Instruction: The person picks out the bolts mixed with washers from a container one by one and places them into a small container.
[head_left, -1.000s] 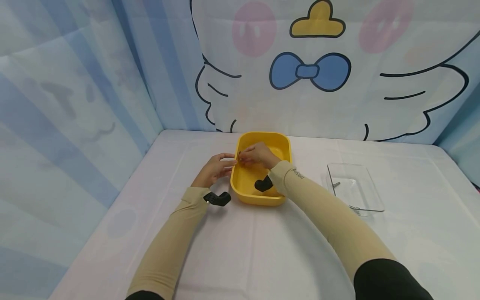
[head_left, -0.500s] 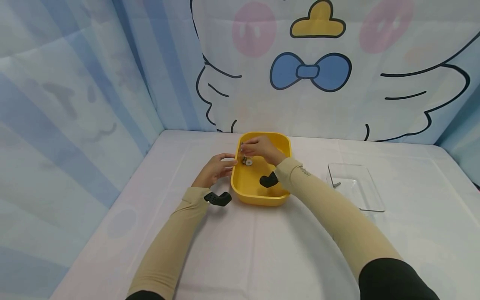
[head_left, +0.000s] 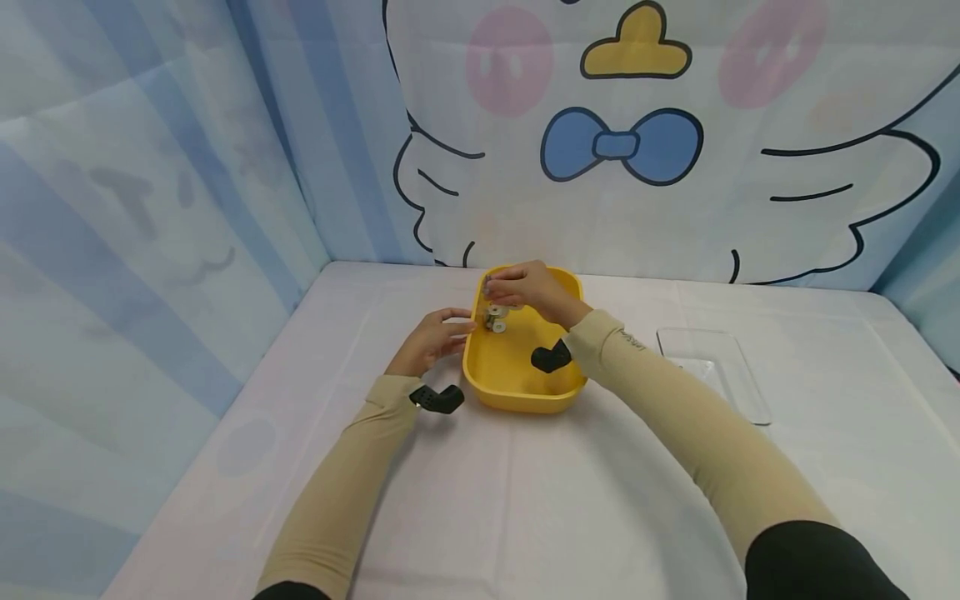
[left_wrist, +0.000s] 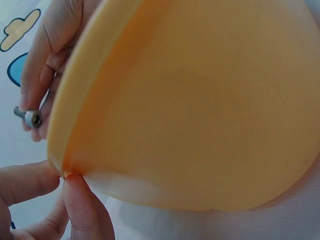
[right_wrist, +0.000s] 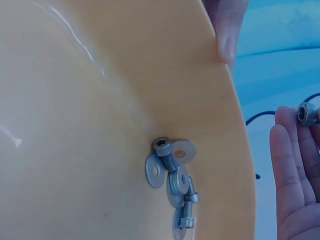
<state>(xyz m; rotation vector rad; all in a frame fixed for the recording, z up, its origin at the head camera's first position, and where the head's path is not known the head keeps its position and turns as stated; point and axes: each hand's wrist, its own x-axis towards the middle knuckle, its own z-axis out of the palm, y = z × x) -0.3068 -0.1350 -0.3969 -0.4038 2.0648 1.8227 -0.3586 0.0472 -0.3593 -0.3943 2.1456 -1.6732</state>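
My left hand (head_left: pixel 435 340) pinches the left rim of a yellow bin (head_left: pixel 517 404) between thumb and fingers, as the left wrist view shows close up. Over the bin's far left part is my right hand (head_left: pixel 536 292), holding a small socket-head screw (right_wrist: pixel 306 114) at its fingertips. That screw (left_wrist: pixel 32 118) also shows above the rim in the left wrist view. Inside the bin, several flat washers (right_wrist: pixel 155 171) and a few other socket-head screws (right_wrist: pixel 162 147) lie in a heap against the left wall.
To the right stands a clear plastic box (head_left: pixel 731 375), partly covered by my right sleeve (head_left: pixel 697 442). A printed curtain (head_left: pixel 450 217) hangs behind the back edge of the white-covered table (head_left: pixel 420 517).
My right hand has risen from the bin's left side and drawn slightly right and back, uncovering the washers and screws. My left hand has stayed at the rim.
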